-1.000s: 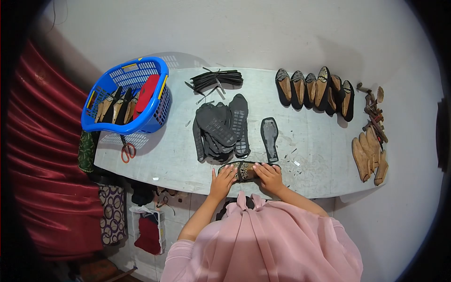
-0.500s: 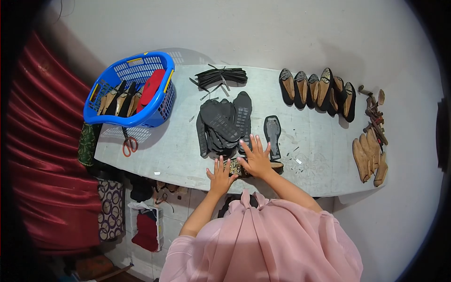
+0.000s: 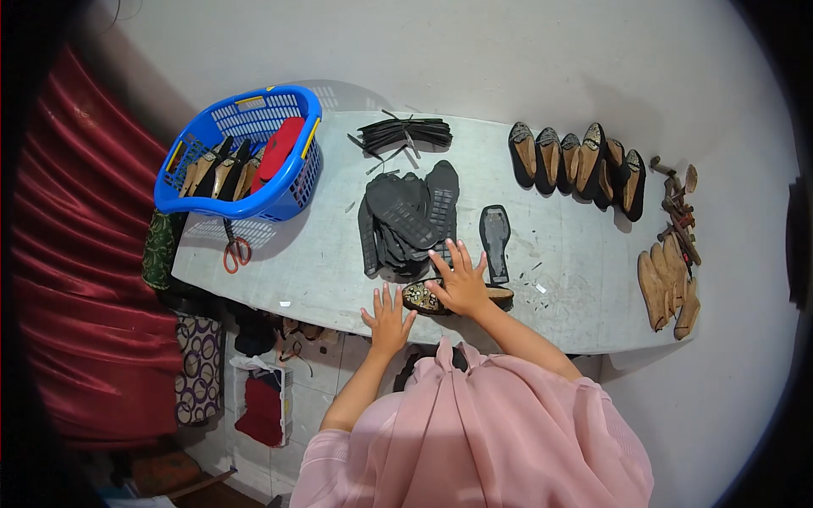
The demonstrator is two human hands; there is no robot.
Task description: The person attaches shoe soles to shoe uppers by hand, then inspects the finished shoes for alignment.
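Note:
A black shoe with a gold-patterned toe point(image 3: 421, 297) lies sideways near the table's front edge. Over its middle is my right hand point(image 3: 461, 284), fingers spread and pointing at the far side, hiding part of the shoe. My left hand point(image 3: 389, 322) is at the front edge, fingers stretched out, just left of the toe and holding nothing. Right beyond my right fingertips rises a heap of black shoe soles point(image 3: 406, 220). A single dark sole point(image 3: 494, 245) lies apart, to the right of the heap.
At the back is a bundle of black strips point(image 3: 406, 133). A blue basket point(image 3: 237, 206) with shoes stands at the left, red-handled scissors point(image 3: 238, 254) beside it. Several finished shoes point(image 3: 547, 161) line the back right, near wooden shoe lasts point(image 3: 656, 288) and hand tools point(image 3: 677, 212).
My left hand has drawn slightly left, off the shoe's toe, so more of the gold pattern shows. My right hand stays over the shoe. The view has shifted a little.

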